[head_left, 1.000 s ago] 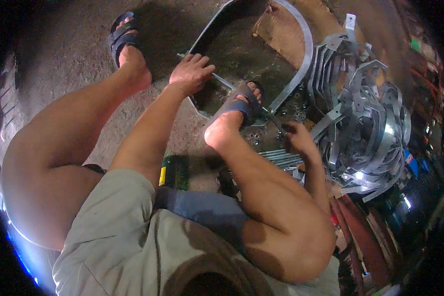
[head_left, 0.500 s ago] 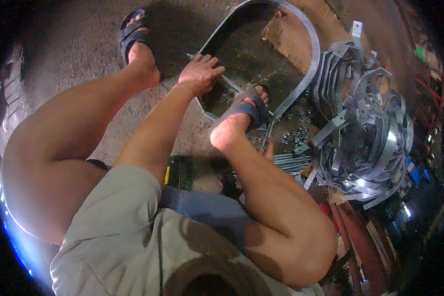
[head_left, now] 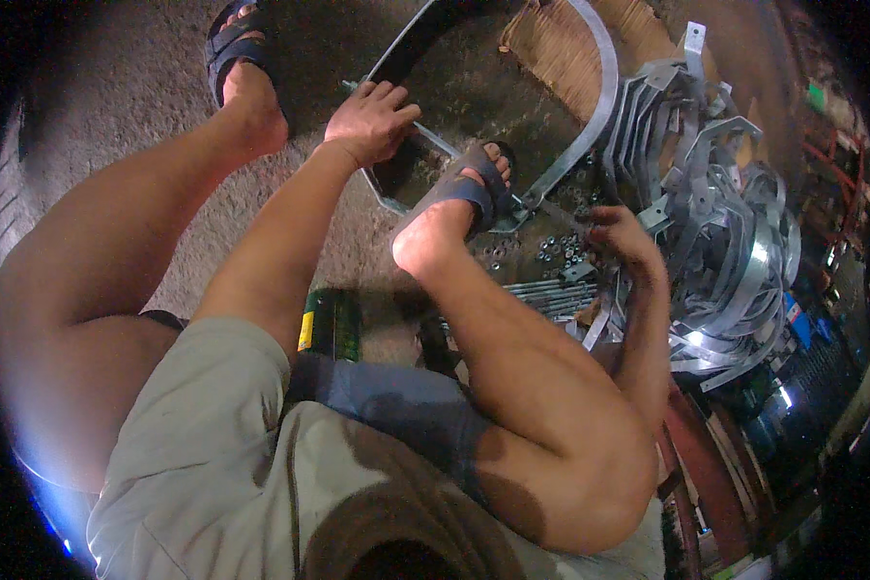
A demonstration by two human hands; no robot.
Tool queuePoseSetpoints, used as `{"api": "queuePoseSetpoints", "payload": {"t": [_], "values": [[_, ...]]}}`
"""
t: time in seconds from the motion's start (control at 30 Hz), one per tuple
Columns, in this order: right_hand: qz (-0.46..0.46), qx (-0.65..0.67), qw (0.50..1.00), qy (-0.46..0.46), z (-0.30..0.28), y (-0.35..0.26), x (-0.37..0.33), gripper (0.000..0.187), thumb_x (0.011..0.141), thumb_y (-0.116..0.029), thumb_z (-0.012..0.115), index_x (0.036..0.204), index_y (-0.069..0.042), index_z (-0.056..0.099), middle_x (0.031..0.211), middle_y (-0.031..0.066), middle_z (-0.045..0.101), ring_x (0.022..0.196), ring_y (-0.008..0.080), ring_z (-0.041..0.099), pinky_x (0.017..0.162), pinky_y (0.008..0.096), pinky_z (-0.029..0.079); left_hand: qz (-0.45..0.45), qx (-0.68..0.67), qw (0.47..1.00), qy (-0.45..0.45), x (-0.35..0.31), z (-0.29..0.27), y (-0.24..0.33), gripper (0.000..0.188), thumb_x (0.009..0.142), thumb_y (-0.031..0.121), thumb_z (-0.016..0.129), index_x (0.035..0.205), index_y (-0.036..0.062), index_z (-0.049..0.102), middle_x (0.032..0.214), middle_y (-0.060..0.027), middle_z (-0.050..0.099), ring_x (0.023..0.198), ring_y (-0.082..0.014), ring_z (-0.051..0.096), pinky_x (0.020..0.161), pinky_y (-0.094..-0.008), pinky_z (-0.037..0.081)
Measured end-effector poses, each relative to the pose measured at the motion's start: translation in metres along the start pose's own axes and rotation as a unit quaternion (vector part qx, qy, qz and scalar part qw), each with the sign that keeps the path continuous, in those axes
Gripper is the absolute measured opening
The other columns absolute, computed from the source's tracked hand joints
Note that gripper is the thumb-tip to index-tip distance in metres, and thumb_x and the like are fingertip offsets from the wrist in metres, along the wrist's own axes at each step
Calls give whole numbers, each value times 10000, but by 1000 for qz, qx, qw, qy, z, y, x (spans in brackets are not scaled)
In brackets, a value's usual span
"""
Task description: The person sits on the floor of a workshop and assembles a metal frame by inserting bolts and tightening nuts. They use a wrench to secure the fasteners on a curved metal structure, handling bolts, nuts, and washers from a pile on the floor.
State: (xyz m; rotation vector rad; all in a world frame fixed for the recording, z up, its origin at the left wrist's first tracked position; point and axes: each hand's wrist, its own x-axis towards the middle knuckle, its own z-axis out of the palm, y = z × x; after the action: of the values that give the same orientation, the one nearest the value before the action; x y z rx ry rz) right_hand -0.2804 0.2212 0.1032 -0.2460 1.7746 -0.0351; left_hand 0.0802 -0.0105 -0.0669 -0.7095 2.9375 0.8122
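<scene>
A large grey metal hoop clamp (head_left: 606, 87) lies on the floor, with a threaded rod (head_left: 437, 144) across it. My left hand (head_left: 372, 124) is closed round the clamp's left side, where the rod's end sticks out. My right foot's dark sandal (head_left: 469, 184) rests over the rod and clamp. To the right of that foot, my right hand (head_left: 621, 237) has its fingers curled. A slim metal tool (head_left: 559, 214) runs from those fingers to the clamp's right-hand joint; its exact kind is unclear. Loose nuts (head_left: 559, 248) lie just below it.
Several long bolts (head_left: 551, 297) lie beside my right shin. A tall heap of bent metal straps (head_left: 715, 232) stands at the right. Cardboard (head_left: 548, 53) lies at the back. A green box (head_left: 336, 324) sits between my legs, and reddish metal parts (head_left: 701, 454) are at the lower right.
My right hand has come out from behind my right leg, moving up and right to beside the clamp. The view has shifted slightly; my left hand keeps its hold on the clamp.
</scene>
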Motion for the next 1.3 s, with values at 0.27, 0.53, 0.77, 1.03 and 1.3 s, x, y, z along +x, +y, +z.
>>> {"api": "queuePoseSetpoints", "payload": {"t": [0.27,0.53,0.77,1.03,1.3], "values": [[17,-86,995,-41,6,-35,6,355,817,7,611,1166,33,669,729,58,660,537,139,575,473,305,436,2,21,1000,15,-4,3,-2,382,832,248,723,1192,185,612,1246,-111,570,1217,-333,524,1055,-471,413],[-56,-156,986,20,45,38,18,493,867,-20,585,1358,-55,576,876,65,664,677,139,564,598,312,462,21,34,996,83,-2,7,-4,261,853,245,699,1103,200,638,1111,-65,582,1127,-278,537,988,-418,431],[-8,-203,950,237,195,59,-15,500,951,-77,540,1449,-79,500,1088,121,661,912,254,615,827,387,503,21,28,998,45,-5,7,-3,264,860,238,682,1118,211,631,1144,-68,583,1131,-273,538,1004,-424,417],[-57,-45,964,256,205,87,-16,480,979,-105,542,1455,-65,492,936,150,697,786,300,650,758,446,527,12,43,998,53,-4,4,-4,280,861,225,682,1136,213,627,1156,-71,587,1156,-278,535,1026,-430,405],[48,69,994,66,77,6,-35,412,960,-60,560,1369,-4,569,799,51,635,665,142,581,593,303,484,10,25,999,31,-11,2,-7,280,876,281,693,1142,214,634,1156,-69,585,1165,-281,532,1026,-433,409]]}}
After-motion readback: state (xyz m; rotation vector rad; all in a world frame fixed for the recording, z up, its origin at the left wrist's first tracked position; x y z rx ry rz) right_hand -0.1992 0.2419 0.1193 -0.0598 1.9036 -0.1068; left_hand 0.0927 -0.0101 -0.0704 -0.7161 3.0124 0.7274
